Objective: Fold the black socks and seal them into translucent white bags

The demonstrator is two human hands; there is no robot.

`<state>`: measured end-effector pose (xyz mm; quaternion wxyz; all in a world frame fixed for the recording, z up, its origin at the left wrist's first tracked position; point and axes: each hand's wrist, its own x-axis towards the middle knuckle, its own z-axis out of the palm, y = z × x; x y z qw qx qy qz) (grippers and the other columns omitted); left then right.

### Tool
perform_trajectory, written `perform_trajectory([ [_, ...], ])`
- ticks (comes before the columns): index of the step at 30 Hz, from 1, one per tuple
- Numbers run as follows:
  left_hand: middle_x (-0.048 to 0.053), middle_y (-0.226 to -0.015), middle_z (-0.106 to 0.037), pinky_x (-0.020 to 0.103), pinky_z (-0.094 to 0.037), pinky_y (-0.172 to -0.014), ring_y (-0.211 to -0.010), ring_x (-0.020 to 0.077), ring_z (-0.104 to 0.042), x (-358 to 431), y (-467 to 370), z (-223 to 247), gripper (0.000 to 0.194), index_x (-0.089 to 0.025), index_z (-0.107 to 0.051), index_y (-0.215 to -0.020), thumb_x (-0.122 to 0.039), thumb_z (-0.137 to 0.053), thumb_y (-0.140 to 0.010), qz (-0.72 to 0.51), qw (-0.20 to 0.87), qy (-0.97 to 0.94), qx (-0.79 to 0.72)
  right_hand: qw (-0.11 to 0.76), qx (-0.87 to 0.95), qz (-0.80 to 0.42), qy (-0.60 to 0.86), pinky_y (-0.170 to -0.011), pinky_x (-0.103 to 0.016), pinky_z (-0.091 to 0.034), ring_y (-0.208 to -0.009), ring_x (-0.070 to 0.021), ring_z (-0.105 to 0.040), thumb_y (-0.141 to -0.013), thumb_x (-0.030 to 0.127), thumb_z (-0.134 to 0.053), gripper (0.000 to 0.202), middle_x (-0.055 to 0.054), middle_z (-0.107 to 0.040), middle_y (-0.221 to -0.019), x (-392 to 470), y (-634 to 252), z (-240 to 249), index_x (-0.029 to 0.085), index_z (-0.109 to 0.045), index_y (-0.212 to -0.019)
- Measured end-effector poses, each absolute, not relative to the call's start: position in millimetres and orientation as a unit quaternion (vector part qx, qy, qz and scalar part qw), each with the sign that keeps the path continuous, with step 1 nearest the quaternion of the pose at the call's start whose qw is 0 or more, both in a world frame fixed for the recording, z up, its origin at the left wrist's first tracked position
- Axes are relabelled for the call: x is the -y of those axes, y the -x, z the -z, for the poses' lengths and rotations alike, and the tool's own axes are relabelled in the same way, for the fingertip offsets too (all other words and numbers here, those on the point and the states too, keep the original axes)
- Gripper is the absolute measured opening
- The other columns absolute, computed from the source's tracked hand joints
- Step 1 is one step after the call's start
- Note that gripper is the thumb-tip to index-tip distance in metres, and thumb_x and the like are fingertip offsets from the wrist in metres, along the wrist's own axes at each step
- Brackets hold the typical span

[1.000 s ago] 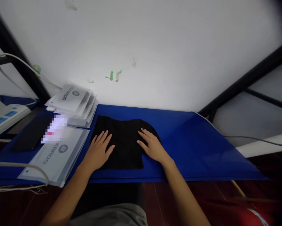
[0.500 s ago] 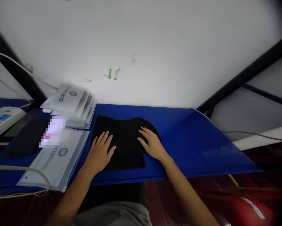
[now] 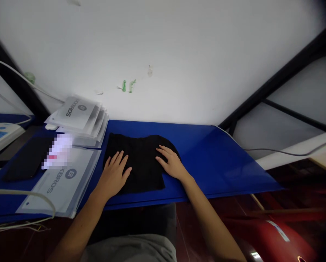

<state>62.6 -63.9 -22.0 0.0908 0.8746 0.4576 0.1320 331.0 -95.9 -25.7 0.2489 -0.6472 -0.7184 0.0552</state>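
Observation:
A black piece of cloth (image 3: 141, 163) lies flat on the blue tabletop (image 3: 206, 163), with a rounded bulge at its far right corner. My left hand (image 3: 115, 174) rests palm down on its left side, fingers spread. On the right side of the cloth lies my right hand (image 3: 170, 162), also palm down, its fingers stretched out and touching the fabric. Neither hand grips anything. What kind of item the cloth is, I cannot make out.
Frosted zip bags with printed lettering form a stack (image 3: 78, 116) at the back left; more bags (image 3: 61, 185) lie in front. Beside them are a dark flat object (image 3: 29, 160) and a white power strip (image 3: 4, 136). Cables (image 3: 40, 194) cross the left edge. A white wall (image 3: 165, 62) stands behind.
The whole view has shifted slightly, so everything sits a little further left. Both hands stay flat on the cloth, and the cloth keeps its shape.

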Motion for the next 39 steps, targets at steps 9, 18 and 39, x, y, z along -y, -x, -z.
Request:
perform_trajectory([
  [9, 0.013, -0.151, -0.035, 0.054, -0.027, -0.113, -0.141, 0.0283, -0.027, 64.1, -61.2, 23.0, 0.052, -0.014, -0.043, -0.138, -0.042, -0.032, -0.096, -0.131, 0.104, -0.872, -0.46, 0.252, 0.719, -0.063, 0.644, -0.109, -0.049, -0.037, -0.131, -0.0262, -0.045, -0.091, 0.042, -0.048, 0.044, -0.013, -0.051, -0.139, 97.2, -332.8, 25.2, 0.019, -0.057, -0.128],
  [18, 0.012, -0.15, -0.036, 0.055, -0.028, -0.112, -0.141, 0.0286, -0.028, 63.2, -60.4, 26.6, 0.05, -0.019, -0.043, -0.138, -0.043, -0.033, -0.096, -0.147, 0.101, -0.873, -0.454, 0.264, 0.72, -0.07, 0.638, -0.108, -0.052, -0.038, -0.131, -0.0273, -0.045, -0.09, 0.041, -0.05, 0.043, -0.012, -0.052, -0.139, 97.5, -334.4, 26.3, 0.022, -0.058, -0.127],
  [39, 0.007, -0.121, -0.06, 0.04, -0.047, -0.095, -0.112, 0.0235, -0.054, 99.1, -36.3, 4.6, 0.044, -0.023, -0.058, -0.123, -0.044, -0.06, -0.085, -0.133, 0.143, -0.92, -0.34, 0.201, 0.794, -0.095, 0.565, -0.097, -0.048, -0.043, -0.109, -0.0282, -0.055, -0.072, 0.052, -0.072, 0.054, -0.011, -0.061, -0.116, 153.0, -287.7, -5.7, 0.023, -0.064, -0.117],
])
